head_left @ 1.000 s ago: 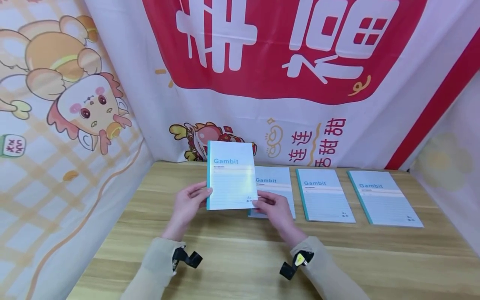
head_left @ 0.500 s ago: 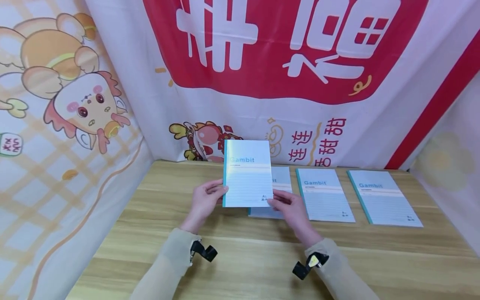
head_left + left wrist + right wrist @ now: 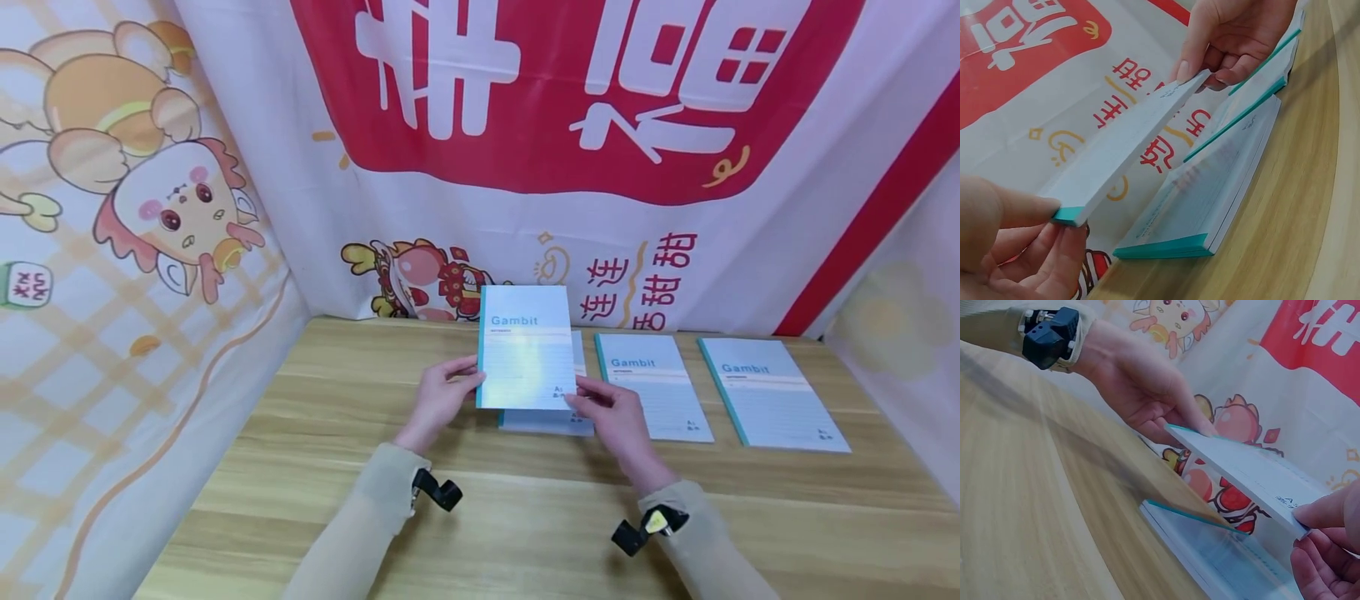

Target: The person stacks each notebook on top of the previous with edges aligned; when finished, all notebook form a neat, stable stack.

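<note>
A white-blue Gambit notebook (image 3: 525,350) with a teal spine is held up between both hands. My left hand (image 3: 442,392) pinches its spine edge low down, thumb on the cover and fingers beneath. On the opposite edge my right hand (image 3: 615,412) pinches near the lower corner, thumb on top. Beneath it lies a like notebook (image 3: 1191,200), partly hidden in the head view; its edge looks layered in the left wrist view. A gap separates the held notebook from the one below in both wrist views.
Two more matching notebooks, a middle one (image 3: 663,392) and a far right one (image 3: 776,396), lie in a row on the wooden table (image 3: 525,517). A printed cloth (image 3: 450,208) hangs behind the table's back edge, and another cloth (image 3: 150,375) lines the left side.
Both hands have carried the notebook rightward, from left of the nearest lying notebook to over it. The grip looks the same, and the notebooks on the table have stayed put.
</note>
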Available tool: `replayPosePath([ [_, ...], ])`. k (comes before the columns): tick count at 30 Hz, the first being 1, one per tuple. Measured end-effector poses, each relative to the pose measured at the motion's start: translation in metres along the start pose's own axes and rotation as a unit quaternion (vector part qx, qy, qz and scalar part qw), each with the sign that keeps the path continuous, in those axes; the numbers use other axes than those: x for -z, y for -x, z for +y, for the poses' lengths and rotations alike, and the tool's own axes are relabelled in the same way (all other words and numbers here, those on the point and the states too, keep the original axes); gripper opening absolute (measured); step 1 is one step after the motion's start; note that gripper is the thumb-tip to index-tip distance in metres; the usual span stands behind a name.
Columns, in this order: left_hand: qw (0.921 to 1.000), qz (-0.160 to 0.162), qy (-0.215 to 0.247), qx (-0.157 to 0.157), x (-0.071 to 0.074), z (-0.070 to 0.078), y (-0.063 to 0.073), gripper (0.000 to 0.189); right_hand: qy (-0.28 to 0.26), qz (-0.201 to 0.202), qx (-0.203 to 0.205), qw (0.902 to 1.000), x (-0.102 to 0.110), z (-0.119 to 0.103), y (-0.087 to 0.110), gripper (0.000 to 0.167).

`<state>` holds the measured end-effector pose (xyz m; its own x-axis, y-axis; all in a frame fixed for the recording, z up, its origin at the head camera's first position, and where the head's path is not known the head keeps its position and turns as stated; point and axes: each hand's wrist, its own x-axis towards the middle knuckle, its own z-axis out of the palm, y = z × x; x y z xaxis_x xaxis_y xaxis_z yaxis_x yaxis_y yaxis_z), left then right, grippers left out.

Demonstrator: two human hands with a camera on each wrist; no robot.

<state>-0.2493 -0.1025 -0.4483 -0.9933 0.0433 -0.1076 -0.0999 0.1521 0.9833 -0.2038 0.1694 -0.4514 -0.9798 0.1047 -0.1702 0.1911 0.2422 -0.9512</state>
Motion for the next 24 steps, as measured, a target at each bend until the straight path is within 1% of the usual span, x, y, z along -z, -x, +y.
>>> replayPosePath([
  [4, 0.9988, -0.047, -0.011, -0.013, -0.005, -0.001, 0.000, 0.042, 0.005, 0.010, -0.005, 0.9999, 0.009, 0.003, -0.002, 0.047],
  [7, 0.9981, -0.059, -0.006, -0.018, -0.009, -0.003, -0.001, 0.046, 0.007, 0.014, -0.003, 0.9999, 0.014, 0.005, -0.003, 0.048],
  [10, 0.9983, -0.053, 0.006, -0.025, -0.014, -0.006, -0.001, 0.047, 0.013, 0.017, -0.002, 0.9998, 0.018, 0.007, -0.003, 0.048],
  [14, 0.9990, -0.035, 0.016, -0.022, -0.020, -0.009, -0.002, 0.044, 0.025, 0.021, 0.002, 0.9995, 0.023, 0.009, -0.003, 0.050],
  [18, 0.9997, -0.023, -0.005, -0.010, -0.024, -0.012, -0.004, 0.041, 0.035, 0.021, 0.015, 0.9990, 0.026, 0.013, -0.002, 0.050],
  [22, 0.9993, -0.024, -0.029, -0.002, -0.027, -0.015, -0.006, 0.041, 0.046, 0.019, 0.020, 0.9986, 0.027, 0.017, -0.002, 0.051],
  [24, 0.9989, -0.025, -0.040, -0.004, -0.028, -0.016, -0.007, 0.041, 0.053, 0.018, 0.021, 0.9982, 0.026, 0.019, -0.002, 0.051],
])
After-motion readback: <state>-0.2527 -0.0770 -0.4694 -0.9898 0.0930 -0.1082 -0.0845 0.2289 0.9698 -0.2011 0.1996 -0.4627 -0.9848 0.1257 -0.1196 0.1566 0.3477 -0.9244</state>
